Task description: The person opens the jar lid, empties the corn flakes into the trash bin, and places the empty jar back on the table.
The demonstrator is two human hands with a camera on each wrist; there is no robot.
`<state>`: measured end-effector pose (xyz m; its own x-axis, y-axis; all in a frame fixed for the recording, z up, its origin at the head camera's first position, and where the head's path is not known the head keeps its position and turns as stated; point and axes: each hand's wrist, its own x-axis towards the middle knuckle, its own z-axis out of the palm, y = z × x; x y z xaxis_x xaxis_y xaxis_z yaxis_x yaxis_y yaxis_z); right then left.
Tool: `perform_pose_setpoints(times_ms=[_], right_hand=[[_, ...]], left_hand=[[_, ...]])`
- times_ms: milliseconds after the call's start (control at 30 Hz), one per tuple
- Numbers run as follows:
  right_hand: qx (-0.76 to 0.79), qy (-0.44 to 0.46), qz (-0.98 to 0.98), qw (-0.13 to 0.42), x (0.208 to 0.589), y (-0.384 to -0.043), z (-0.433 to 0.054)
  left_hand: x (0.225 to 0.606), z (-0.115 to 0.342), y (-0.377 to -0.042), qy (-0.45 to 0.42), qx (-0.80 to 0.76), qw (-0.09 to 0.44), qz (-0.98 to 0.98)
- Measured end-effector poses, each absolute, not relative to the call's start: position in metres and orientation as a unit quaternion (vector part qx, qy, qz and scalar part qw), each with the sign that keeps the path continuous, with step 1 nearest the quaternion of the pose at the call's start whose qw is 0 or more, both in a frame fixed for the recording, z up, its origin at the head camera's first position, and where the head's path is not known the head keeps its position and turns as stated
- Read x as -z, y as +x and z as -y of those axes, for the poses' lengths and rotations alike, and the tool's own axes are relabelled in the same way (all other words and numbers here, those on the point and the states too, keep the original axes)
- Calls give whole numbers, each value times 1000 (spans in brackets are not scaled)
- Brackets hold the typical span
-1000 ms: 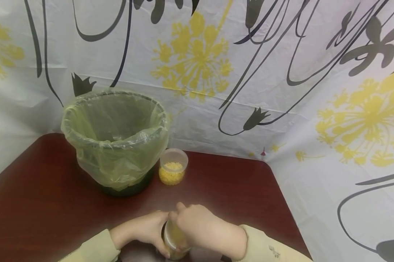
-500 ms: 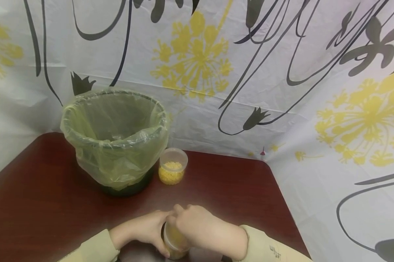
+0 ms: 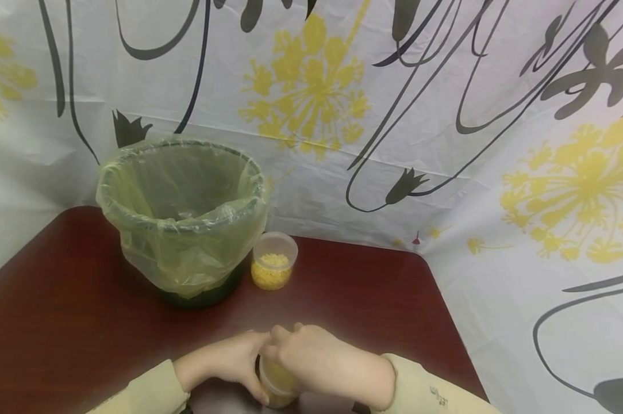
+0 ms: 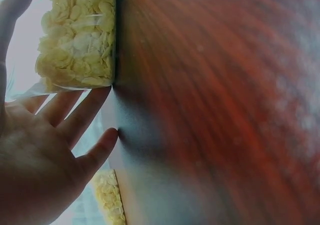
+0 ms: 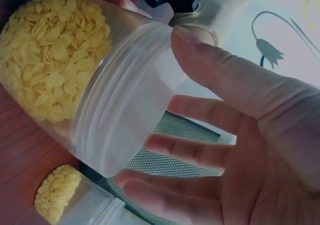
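A clear plastic jar [image 3: 277, 384] of yellow flakes stands at the table's near edge, between both hands. My left hand [image 3: 234, 359] holds its body from the left, thumb on the near side. In the left wrist view, the flakes [image 4: 80, 40] show through the jar wall, and the fingers lie behind it. My right hand [image 3: 319, 359] grips the translucent screw lid [image 5: 140, 95] from above. In the right wrist view, the thumb sits on one side of that lid and the fingers on the other.
A second jar of yellow flakes [image 3: 272, 270] stands farther back. To its left is a mesh bin [image 5: 165, 160] lined with a yellowish plastic bag [image 3: 192, 253]. A patterned white sheet [image 3: 316, 190] hangs behind and to the right of the dark red table [image 3: 363, 287].
The fingers of my right hand have shifted slightly left over the lid. My left hand and the jar stay nearly where they were.
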<state>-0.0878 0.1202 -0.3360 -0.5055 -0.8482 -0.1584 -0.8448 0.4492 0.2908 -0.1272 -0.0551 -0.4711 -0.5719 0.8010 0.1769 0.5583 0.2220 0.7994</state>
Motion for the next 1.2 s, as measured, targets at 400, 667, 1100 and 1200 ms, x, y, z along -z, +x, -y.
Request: perform_pose_setpoints(times_ms=[400, 667, 1100, 1200], right_hand=[[136, 480, 866, 12, 335, -88, -125], [138, 429, 893, 19, 335, -88, -124], [154, 404, 902, -3, 344, -84, -118], [153, 419, 895, 13, 344, -85, -119]], left_hand=[[473, 55, -126, 444, -430, 125, -776], [473, 54, -126, 418, -456, 154, -770], [473, 54, -126, 436, -449, 142, -767], [474, 54, -127, 436, -445, 138, -770]])
